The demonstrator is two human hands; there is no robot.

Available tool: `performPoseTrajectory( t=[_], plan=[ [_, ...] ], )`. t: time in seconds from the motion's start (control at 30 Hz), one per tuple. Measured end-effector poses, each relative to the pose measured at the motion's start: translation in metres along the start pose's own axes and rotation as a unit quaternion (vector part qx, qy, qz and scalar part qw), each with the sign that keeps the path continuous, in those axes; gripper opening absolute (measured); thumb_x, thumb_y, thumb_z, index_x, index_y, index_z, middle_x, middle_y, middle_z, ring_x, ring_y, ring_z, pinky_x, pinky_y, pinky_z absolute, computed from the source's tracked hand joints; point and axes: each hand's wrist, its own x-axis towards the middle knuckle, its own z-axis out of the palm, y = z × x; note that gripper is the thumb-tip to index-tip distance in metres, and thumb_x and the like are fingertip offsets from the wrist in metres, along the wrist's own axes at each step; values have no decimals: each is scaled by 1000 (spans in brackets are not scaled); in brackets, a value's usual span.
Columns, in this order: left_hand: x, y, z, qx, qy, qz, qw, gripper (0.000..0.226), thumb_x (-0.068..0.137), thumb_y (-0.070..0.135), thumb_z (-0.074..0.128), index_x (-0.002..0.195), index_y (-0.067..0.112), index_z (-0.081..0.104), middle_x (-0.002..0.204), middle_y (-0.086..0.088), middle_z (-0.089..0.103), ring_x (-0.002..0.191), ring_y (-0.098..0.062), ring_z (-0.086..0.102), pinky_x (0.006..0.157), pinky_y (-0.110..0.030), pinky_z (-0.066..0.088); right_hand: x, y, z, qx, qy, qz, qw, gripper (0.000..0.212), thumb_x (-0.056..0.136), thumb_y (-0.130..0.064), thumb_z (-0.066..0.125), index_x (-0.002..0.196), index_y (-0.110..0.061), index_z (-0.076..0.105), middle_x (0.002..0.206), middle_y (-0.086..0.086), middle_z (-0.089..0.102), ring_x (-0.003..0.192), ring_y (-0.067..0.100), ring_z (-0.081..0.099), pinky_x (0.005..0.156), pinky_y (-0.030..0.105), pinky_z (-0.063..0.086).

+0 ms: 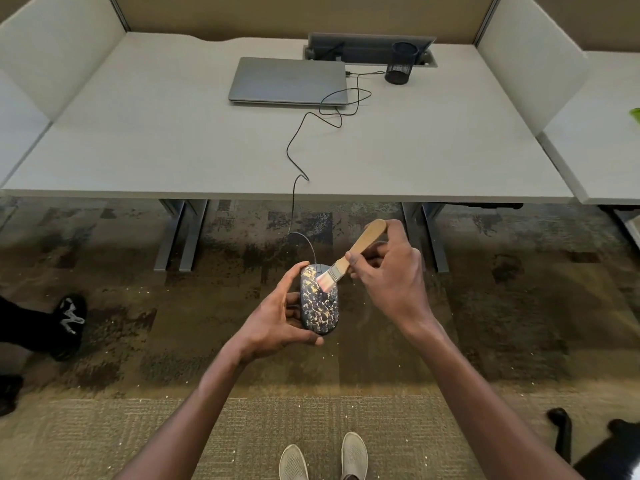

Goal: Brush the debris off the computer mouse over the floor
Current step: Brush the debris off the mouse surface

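The right hand (389,271) has its fingers (356,263) closed around the wooden handle of a small brush (349,258), whose bristles touch the front of the computer mouse (319,299); the left hand (277,315) grips the mouse from its side, holding it over the carpeted floor (138,323), in front of the surface (173,140). The mouse is thickly speckled with debris. Its cable (294,161) runs up to a closed laptop (287,81), so pulling further back would likely tug the laptop, and a hard stroke could knock the mouse loose.
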Motion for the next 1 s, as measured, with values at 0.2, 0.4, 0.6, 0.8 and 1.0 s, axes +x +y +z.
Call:
performPoseTrajectory(
  t=[0.2,0.4,0.6,0.8,1.0],
  plan=[
    [-1,-3,4,-2,-3,6,1000,128,56,4,96,142,66,24,123,0,70,112,-17,71,90,-38,61,-2,4,-2,-18,4,1,1000,47,88,-15,77,124,-9,49,100,10,74,74,12,72,58,9,55],
    [-2,-5,5,-5,5,8,1000,129,56,0,96,139,70,25,118,-1,73,109,-16,72,86,-31,61,2,6,-12,-51,48,-6,998,45,89,-14,77,122,-6,48,102,12,76,80,14,72,57,7,54],
    [1,1,8,-10,-1,10,1000,132,58,-3,95,150,54,21,120,-2,72,109,-16,72,86,-31,61,-1,2,-10,-2,24,-7,1000,43,88,-16,77,120,-11,49,93,0,73,73,11,74,57,13,58],
    [-2,4,10,-18,-1,9,1000,132,57,-1,95,151,52,20,122,-6,71,110,-22,72,93,-41,60,-1,16,-15,-17,31,32,999,46,89,-15,76,125,-8,48,102,12,75,79,18,76,63,27,64],
    [-4,4,10,-16,1,3,1000,134,54,7,97,152,52,19,124,-6,70,111,-21,72,94,-43,59,-2,17,-23,-9,49,32,998,46,89,-14,75,126,-8,47,104,11,75,82,17,76,65,27,64]
  ],
)
